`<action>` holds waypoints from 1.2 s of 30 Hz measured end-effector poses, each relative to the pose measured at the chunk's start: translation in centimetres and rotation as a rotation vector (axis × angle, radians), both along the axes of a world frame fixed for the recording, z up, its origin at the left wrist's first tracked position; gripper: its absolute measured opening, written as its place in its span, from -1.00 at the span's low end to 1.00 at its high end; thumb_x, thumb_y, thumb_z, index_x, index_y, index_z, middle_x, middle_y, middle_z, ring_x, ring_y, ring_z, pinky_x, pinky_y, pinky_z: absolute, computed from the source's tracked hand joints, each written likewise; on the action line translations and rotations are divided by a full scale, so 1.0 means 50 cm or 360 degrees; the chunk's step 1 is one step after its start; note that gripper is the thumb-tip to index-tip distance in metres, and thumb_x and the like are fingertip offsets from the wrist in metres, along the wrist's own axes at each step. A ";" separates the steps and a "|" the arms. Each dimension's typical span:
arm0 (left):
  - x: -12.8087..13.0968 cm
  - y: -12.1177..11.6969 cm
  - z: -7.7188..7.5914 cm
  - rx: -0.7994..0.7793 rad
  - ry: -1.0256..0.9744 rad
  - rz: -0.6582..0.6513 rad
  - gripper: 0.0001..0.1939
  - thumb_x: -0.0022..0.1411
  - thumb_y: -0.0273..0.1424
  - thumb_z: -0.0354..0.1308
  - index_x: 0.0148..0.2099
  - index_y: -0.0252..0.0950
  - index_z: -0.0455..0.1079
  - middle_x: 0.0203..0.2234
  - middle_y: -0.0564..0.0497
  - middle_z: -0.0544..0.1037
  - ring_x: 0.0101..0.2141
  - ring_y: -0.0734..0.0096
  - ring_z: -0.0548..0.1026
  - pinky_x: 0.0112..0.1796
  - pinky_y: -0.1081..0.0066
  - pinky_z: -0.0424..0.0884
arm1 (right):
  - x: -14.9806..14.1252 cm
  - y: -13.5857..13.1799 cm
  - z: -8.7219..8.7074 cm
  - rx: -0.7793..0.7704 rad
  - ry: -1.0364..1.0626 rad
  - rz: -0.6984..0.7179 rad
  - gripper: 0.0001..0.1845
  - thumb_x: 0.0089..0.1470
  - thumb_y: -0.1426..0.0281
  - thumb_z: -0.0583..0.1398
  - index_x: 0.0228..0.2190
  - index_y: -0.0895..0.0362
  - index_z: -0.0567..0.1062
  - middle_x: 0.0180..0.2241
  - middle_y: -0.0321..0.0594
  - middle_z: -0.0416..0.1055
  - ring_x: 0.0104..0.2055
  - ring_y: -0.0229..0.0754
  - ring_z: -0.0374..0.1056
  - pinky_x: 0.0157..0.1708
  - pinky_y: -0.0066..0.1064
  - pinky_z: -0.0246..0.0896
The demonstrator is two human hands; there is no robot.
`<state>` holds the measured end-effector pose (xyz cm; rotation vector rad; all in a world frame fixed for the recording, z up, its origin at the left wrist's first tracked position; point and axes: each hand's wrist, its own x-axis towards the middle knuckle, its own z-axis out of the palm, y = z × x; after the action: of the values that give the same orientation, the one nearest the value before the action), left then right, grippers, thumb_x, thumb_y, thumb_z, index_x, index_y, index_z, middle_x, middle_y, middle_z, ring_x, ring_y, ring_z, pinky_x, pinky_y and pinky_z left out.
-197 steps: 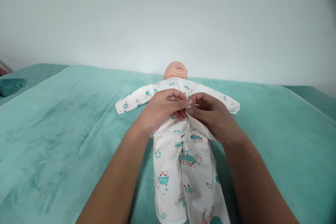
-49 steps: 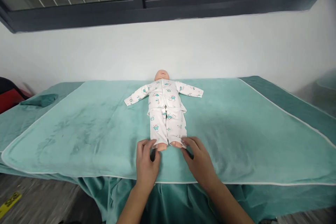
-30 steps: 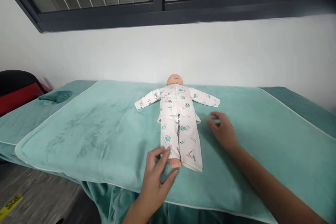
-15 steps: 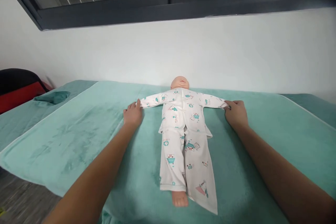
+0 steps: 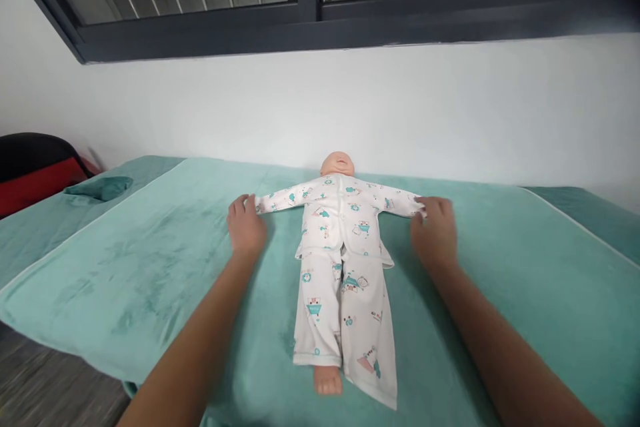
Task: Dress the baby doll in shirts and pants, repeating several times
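A baby doll [image 5: 337, 163] lies on its back on a green plush cover, arms stretched out to both sides. It wears a white printed pajama top [image 5: 325, 220] and matching pajama pants [image 5: 320, 307]. One bare foot [image 5: 328, 380] shows below the left pant leg; the right pant leg lies flat and covers the other foot, if there is one. My left hand [image 5: 246, 223] is closed at the end of the left sleeve [image 5: 285, 198]. At the other sleeve [image 5: 397, 200], my right hand [image 5: 434, 230] pinches the cuff, its fingers slightly blurred.
The green cover [image 5: 165, 247] spreads over the bed up to a white wall [image 5: 250, 107]. Above is a dark-framed window [image 5: 200, 33] with bars outside. A red and black object [image 5: 40, 170] stands at the far left, near a crumpled green cloth [image 5: 100, 188].
The view has tilted up slightly and shifted, so the doll appears further left. Both hands stay at the sleeve ends; the right hand has moved slightly inward over the cuff.
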<state>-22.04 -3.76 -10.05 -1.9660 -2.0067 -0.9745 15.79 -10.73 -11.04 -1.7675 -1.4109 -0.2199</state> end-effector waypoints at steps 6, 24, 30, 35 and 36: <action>0.098 -0.168 -0.028 -0.0273 -0.0891 -0.0838 -0.67 0.09 -0.58 0.00 -0.09 -0.23 0.35 -0.21 0.00 0.51 -0.19 0.36 0.47 -0.14 0.33 0.41 | -0.100 -0.056 0.009 -0.0603 0.0381 0.0557 -0.46 0.24 -0.04 -0.07 -0.57 0.08 0.25 -0.57 -0.28 0.29 -0.47 -0.19 0.16 -0.41 -0.36 0.01; 0.104 -0.233 -0.008 -0.0297 -0.1028 -0.0936 -0.92 0.03 -0.50 0.00 -0.44 -0.24 0.27 -0.46 0.05 0.44 -0.36 0.35 0.39 -0.25 0.34 0.36 | -0.100 -0.083 0.010 -0.0521 0.0499 0.0666 -0.47 0.19 -0.06 -0.01 -0.51 0.10 0.35 -0.45 -0.25 0.38 -0.36 -0.15 0.26 -0.31 -0.34 0.10; 0.121 -0.202 0.007 -0.0400 -0.1438 -0.0796 -0.73 0.25 -0.24 0.06 -0.10 -0.24 0.46 -0.08 -0.05 0.56 -0.05 0.22 0.47 -0.01 0.26 0.38 | -0.098 -0.038 0.003 -0.0438 0.0717 0.0419 -0.50 0.17 -0.03 0.03 -0.19 0.11 0.47 -0.18 -0.11 0.50 -0.12 -0.01 0.36 -0.11 -0.24 0.16; 0.141 -0.167 0.018 -0.0682 -0.1668 -0.0961 -0.43 0.23 -0.12 0.16 0.23 -0.20 0.34 0.25 -0.03 0.35 0.23 0.12 0.30 0.21 0.22 0.22 | -0.113 -0.029 0.013 -0.0558 0.0785 0.0634 -0.50 0.18 -0.05 -0.01 -0.26 0.08 0.45 -0.30 -0.22 0.48 -0.22 -0.08 0.36 -0.20 -0.29 0.16; 0.143 -0.159 0.018 -0.0705 -0.1710 -0.1005 -0.42 0.22 -0.12 0.18 0.24 -0.21 0.34 0.26 -0.03 0.33 0.24 0.10 0.28 0.23 0.21 0.19 | -0.115 -0.030 0.013 -0.0569 0.0837 0.0664 -0.51 0.17 -0.06 0.00 -0.26 0.09 0.44 -0.34 -0.25 0.46 -0.27 -0.10 0.34 -0.24 -0.31 0.16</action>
<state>-14.89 -11.72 -9.15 -2.7663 -2.1613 -2.2875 10.02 -12.24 -10.37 -1.5875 -1.4319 0.7072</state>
